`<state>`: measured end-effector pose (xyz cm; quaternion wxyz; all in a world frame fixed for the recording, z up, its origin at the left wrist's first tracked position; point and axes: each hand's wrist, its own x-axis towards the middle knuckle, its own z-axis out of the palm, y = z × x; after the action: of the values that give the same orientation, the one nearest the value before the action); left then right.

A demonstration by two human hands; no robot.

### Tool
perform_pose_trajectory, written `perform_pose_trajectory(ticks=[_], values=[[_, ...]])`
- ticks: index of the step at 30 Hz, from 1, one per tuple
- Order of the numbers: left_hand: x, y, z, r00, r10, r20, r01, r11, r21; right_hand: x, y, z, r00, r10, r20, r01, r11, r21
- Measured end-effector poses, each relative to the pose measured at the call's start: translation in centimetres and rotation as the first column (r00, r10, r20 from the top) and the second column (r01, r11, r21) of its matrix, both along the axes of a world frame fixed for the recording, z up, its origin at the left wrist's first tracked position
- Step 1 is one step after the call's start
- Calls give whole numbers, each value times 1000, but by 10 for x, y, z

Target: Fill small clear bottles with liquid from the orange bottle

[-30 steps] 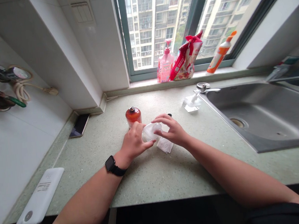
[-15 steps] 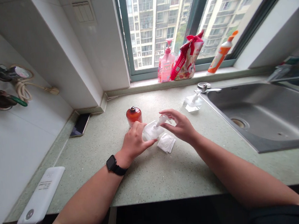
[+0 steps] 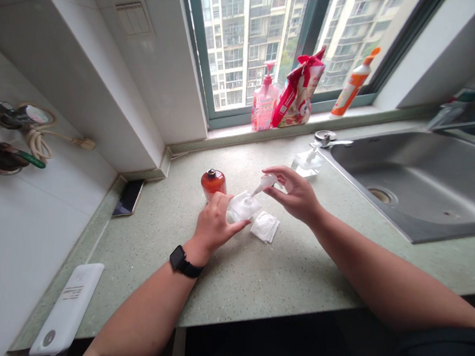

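Note:
My left hand [image 3: 214,221] is wrapped round a clear, squarish bottle [image 3: 243,206], which it tilts a little toward the right above the counter. Between the thumb and fingers of my right hand [image 3: 295,192] is a whitish pump head [image 3: 268,182]. Its lower end points down-left at the bottle's open neck; whether its tube is still inside I cannot tell. An amber bottle [image 3: 213,183] with an open black neck stands just behind my left hand. A folded white tissue [image 3: 265,227] lies on the counter below the clear bottle.
A second clear pump bottle [image 3: 307,162] stands by the steel sink [image 3: 425,184] at right. A phone [image 3: 128,197] and a white power bank [image 3: 68,309] lie at left. On the sill are a pink pump bottle [image 3: 264,104], a red bag [image 3: 300,92] and an orange-white bottle [image 3: 352,87].
My right hand has moved right, drawing the pump head away from the clear bottle's neck, which now shows open. My left hand has kept its hold on the bottle.

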<state>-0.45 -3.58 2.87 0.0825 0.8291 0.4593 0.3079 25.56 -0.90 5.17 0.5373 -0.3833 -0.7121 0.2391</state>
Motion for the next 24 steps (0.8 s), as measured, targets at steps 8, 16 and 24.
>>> perform_pose_trajectory(ticks=[8,16,24], values=[[0,0,0,1000,-6,12,6,1000,-2,7,4,0,999,-37,9,37,999,12],[1,0,1,1000,-2,16,2,1000,-4,9,5,-1,999,-36,19,36,999,-15],[0,1,0,1000,1,15,-1,1000,-9,16,18,-10,997,59,-45,-63,993,-102]])
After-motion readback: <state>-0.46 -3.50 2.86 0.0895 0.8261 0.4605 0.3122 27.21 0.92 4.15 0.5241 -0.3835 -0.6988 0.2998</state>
